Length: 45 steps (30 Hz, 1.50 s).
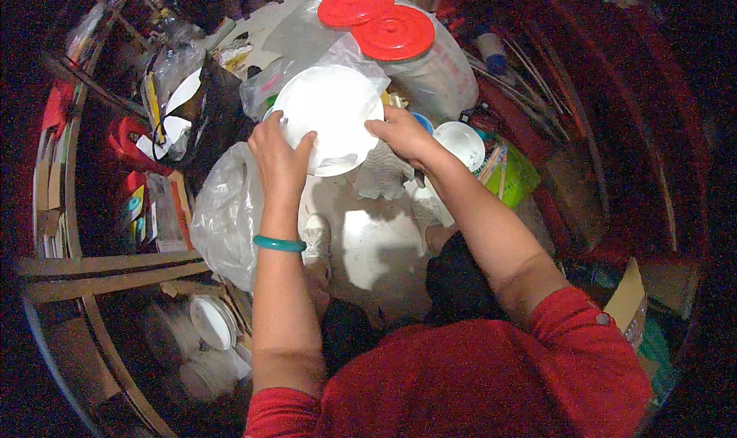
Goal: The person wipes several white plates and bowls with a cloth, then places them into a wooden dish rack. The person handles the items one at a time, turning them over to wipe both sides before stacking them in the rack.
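A round white lid or plate (328, 115), very brightly lit, is held out before me between both hands. My left hand (280, 156) grips its left edge, with the thumb lying over the near left part. On its right edge my right hand (403, 135) has hold, fingers partly hidden beneath. Thin clear plastic film (368, 64) shows behind its far edge. Two round red plastic lids (394, 33) overlap on a large plastic-wrapped bundle just beyond. Below my right hand is a grey knitted glove (381, 173); what it rests on is hidden.
A round whitish lid or container (459, 145) and a green bag (518, 176) lie to the right. At left are a clear plastic bag (224, 213) and a dark bag (216, 110) of scraps. White round discs (212, 323) are stacked at lower left.
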Each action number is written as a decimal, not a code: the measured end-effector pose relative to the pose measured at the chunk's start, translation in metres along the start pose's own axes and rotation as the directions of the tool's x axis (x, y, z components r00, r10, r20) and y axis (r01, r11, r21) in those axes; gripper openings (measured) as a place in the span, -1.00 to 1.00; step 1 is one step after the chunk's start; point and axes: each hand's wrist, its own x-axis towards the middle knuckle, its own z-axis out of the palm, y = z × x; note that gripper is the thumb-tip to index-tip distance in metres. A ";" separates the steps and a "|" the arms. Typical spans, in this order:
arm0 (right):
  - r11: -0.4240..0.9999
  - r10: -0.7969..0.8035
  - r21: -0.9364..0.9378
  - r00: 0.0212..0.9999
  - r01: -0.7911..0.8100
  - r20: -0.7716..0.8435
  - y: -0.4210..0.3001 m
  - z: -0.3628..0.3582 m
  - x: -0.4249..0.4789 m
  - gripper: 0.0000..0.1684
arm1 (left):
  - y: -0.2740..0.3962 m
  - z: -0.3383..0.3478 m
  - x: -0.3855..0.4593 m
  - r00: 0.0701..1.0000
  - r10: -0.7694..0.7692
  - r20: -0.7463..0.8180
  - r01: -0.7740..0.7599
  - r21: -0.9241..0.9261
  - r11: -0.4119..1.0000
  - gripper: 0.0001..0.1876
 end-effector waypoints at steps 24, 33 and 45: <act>0.997 -0.067 0.044 0.996 0.064 0.063 -0.010 0.005 -0.010 -0.63 | -0.001 -0.029 0.010 0.925 0.094 -0.367 -0.024 0.190 0.981 -0.73; 0.997 -0.072 0.041 0.994 0.069 0.077 -0.002 0.000 -0.004 -0.64 | 0.011 -0.011 -0.001 0.984 0.169 -0.052 -0.171 -0.040 0.985 -0.82; 0.974 -0.134 0.201 0.979 0.102 0.154 -0.011 0.001 -0.010 -0.62 | -0.003 -0.017 0.010 0.900 -0.405 0.163 0.436 -0.380 0.816 -0.66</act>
